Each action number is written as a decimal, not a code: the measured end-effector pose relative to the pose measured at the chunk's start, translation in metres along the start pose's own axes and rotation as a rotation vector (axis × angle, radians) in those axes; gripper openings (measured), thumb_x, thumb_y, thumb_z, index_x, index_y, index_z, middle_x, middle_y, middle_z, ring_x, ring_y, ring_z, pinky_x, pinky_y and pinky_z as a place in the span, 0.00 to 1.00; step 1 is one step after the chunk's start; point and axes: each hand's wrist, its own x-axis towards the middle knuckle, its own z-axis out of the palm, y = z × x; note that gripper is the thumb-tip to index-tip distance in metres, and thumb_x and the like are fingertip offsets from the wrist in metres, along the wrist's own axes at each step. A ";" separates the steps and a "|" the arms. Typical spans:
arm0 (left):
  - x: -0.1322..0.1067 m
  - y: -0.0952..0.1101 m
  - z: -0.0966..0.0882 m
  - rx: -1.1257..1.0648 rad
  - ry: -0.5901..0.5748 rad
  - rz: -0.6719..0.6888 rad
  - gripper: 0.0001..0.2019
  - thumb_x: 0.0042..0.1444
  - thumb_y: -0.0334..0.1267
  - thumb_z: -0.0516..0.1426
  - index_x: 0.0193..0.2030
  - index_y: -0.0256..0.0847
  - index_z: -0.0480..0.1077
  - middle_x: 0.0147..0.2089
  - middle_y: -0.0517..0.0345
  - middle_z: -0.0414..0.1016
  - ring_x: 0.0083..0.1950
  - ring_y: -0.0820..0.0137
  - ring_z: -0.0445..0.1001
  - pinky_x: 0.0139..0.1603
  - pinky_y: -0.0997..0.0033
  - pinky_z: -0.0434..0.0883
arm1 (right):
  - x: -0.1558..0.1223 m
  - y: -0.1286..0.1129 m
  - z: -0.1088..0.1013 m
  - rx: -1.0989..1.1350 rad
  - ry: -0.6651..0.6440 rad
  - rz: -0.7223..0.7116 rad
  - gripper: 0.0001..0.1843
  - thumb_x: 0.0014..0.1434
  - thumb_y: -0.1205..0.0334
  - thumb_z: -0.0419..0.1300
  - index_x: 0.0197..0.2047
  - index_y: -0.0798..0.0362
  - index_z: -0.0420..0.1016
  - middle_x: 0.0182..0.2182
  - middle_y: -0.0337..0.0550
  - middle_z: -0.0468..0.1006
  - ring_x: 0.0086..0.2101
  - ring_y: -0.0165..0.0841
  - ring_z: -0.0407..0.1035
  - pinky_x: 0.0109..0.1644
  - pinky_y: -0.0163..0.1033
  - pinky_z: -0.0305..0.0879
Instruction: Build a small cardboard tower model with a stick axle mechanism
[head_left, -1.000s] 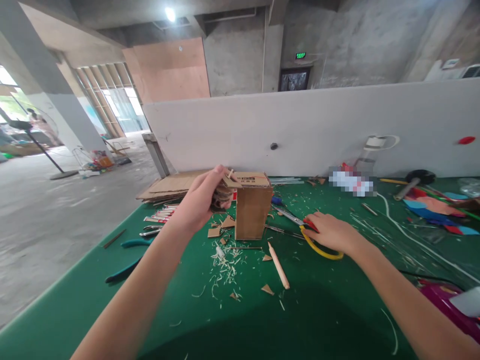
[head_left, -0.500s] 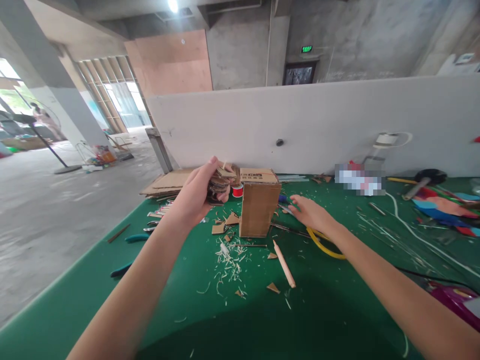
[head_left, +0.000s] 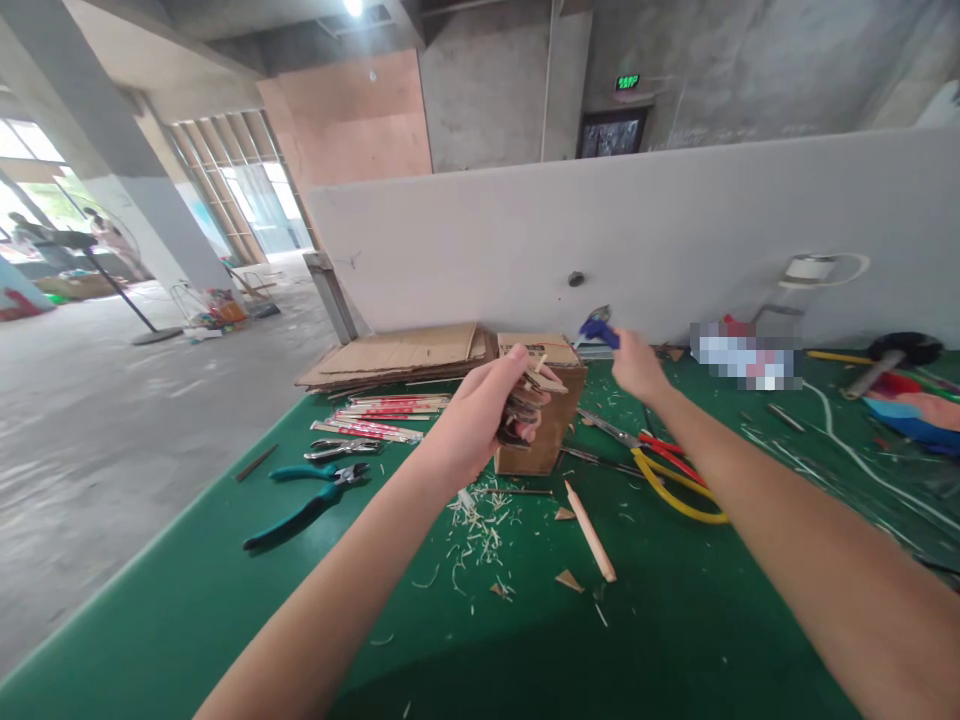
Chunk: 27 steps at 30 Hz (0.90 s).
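Note:
My left hand point(head_left: 495, 410) is closed around a small stack of cut cardboard pieces point(head_left: 517, 412), with a pale wooden stick tip poking up from it. It hangs in front of an upright cardboard box point(head_left: 559, 420) and hides part of it. Further right, my right hand point(head_left: 639, 368) grips a blue-handled tool point(head_left: 606, 331) with a metallic head, raised beside the box's top; its exact kind is unclear. Below the hands, a pale wooden rod point(head_left: 591, 532) with a tapered end lies on the green table, near curly shavings point(head_left: 480, 530) and cardboard scraps.
Teal-handled cutters point(head_left: 311, 510) and metal pliers point(head_left: 341, 449) lie at left, near red-and-white wrapped sticks point(head_left: 386, 415). Flat cardboard sheets point(head_left: 405, 355) are stacked behind. Scissors with yellow and red handles point(head_left: 671, 490) lie under my right forearm. A white partition point(head_left: 465, 250) bounds the back.
My right hand has taken hold of the blue-handled tool and lifted it off the table. My left hand has moved right with the cardboard pieces, across the box.

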 end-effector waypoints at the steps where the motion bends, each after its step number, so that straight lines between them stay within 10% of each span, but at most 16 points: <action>1: -0.001 0.000 0.001 0.001 -0.023 -0.009 0.24 0.62 0.55 0.39 0.44 0.42 0.68 0.29 0.56 0.67 0.23 0.76 0.64 0.24 0.72 0.66 | 0.003 0.006 -0.011 0.011 0.104 0.035 0.24 0.60 0.72 0.45 0.60 0.70 0.55 0.52 0.70 0.64 0.54 0.50 0.61 0.54 0.50 0.57; 11: 0.000 -0.005 0.004 -0.152 -0.053 -0.022 0.18 0.61 0.50 0.46 0.38 0.40 0.70 0.24 0.61 0.63 0.22 0.77 0.62 0.23 0.76 0.63 | 0.021 0.022 -0.136 0.191 0.817 -0.077 0.30 0.60 0.72 0.52 0.64 0.67 0.48 0.61 0.66 0.54 0.62 0.42 0.49 0.63 0.42 0.42; 16: 0.000 -0.005 0.004 -0.336 0.010 -0.006 0.15 0.60 0.48 0.50 0.33 0.38 0.68 0.27 0.60 0.65 0.20 0.80 0.61 0.20 0.77 0.60 | -0.022 -0.016 -0.128 1.095 0.443 0.294 0.05 0.54 0.64 0.61 0.36 0.49 0.70 0.26 0.36 0.68 0.31 0.31 0.68 0.32 0.38 0.65; 27: -0.002 -0.011 0.006 -0.356 0.198 -0.060 0.14 0.60 0.46 0.50 0.33 0.37 0.65 0.28 0.58 0.67 0.19 0.80 0.62 0.20 0.77 0.61 | -0.156 -0.068 -0.080 1.412 -0.062 0.120 0.09 0.51 0.57 0.64 0.33 0.49 0.68 0.17 0.31 0.63 0.19 0.27 0.58 0.20 0.35 0.55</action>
